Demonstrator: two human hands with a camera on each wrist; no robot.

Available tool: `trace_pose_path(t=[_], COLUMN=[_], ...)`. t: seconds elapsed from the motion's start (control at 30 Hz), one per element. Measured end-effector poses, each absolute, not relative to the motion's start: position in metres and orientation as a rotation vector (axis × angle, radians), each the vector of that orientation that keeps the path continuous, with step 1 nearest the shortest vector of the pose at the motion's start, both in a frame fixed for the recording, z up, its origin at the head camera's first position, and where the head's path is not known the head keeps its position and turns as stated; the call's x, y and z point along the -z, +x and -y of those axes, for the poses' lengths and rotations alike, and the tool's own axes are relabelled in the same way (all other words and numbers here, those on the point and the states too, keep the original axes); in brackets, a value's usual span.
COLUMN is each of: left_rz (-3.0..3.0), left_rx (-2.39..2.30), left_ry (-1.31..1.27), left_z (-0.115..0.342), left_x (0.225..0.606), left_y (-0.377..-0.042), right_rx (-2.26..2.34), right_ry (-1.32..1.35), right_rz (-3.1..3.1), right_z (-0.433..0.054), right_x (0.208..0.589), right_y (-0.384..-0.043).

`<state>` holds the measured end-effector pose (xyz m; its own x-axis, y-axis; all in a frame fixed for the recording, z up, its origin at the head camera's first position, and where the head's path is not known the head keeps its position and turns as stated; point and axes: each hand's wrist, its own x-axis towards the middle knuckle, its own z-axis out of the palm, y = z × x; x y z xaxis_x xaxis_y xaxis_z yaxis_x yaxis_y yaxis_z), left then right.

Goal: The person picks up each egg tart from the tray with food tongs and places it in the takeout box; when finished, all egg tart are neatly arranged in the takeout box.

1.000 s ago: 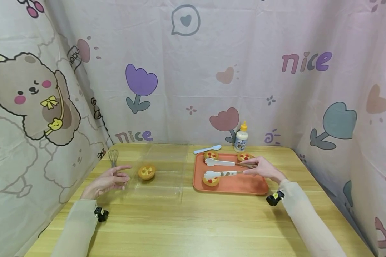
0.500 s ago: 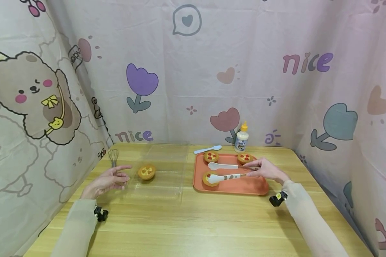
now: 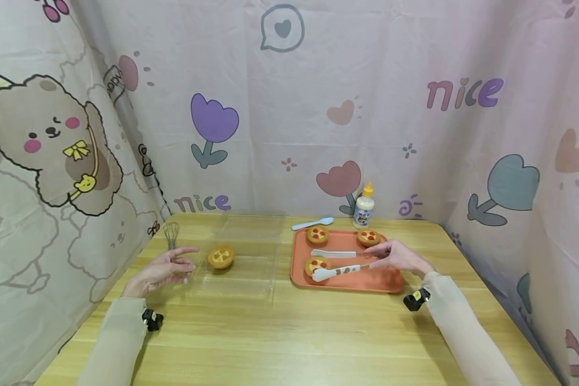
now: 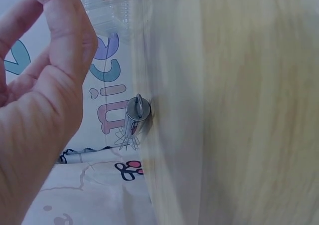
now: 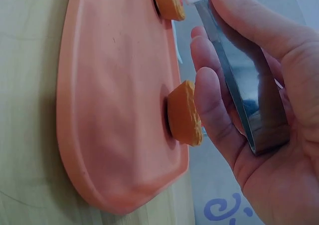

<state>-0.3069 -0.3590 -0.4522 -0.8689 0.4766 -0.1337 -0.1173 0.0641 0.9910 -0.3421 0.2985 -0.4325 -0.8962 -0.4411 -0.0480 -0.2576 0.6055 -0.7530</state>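
Note:
My right hand [image 3: 399,256] holds metal tongs [image 5: 246,93] with white tips, their arms spread, over the orange tray [image 3: 366,281]. The tips lie on either side of the near-left tart [image 3: 317,264], one arm behind it and the other overlapping its front edge. Two more tarts with red pieces on top, a back-left tart [image 3: 317,235] and a back-right tart [image 3: 369,237], sit on the tray. My left hand [image 3: 161,273], fingers relaxed and holding nothing, is beside a clear plastic box [image 3: 251,288]. Inside that box sits a tart [image 3: 220,258] with yellow pieces.
A whisk [image 3: 171,236] lies behind my left hand. Behind the tray are a light blue spoon [image 3: 313,223] and a white bottle [image 3: 363,210] with a yellow nozzle. A printed curtain [image 3: 280,107] hangs along the back of the wooden table [image 3: 270,343].
The tongs have moved slightly right and toward the front of the tray, so their arms now straddle the near-left tart. My left hand has stayed in place.

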Motion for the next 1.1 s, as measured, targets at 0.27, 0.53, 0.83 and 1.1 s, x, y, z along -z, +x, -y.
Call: trace_pose_path(t=[0.27, 0.53, 0.83, 1.1], left_rz=[-1.897, -1.945, -1.955, -1.934], left_rx=[-1.862, -1.839, -1.834, -1.853], left_ry=[0.365, 0.337, 0.311, 0.326], left_z=[0.3587, 0.3569, 0.3565, 0.3561], left_x=[0.4521, 0.4500, 0.4507, 0.4508], left_y=[-0.3083, -0.3090, -0.3072, -0.3067], right_rx=[1.184, 1.210, 1.213, 1.187], right_ry=[-0.545, -0.570, -0.589, -0.534], right_rz=[-2.616, -2.615, -2.605, -2.622], right_z=[-0.2982, -0.2986, -0.2979, -0.2950], right_x=[0.4351, 0.4359, 0.4386, 0.4358], right_y=[-0.3425, -0.3430, -0.3459, -0.3441])
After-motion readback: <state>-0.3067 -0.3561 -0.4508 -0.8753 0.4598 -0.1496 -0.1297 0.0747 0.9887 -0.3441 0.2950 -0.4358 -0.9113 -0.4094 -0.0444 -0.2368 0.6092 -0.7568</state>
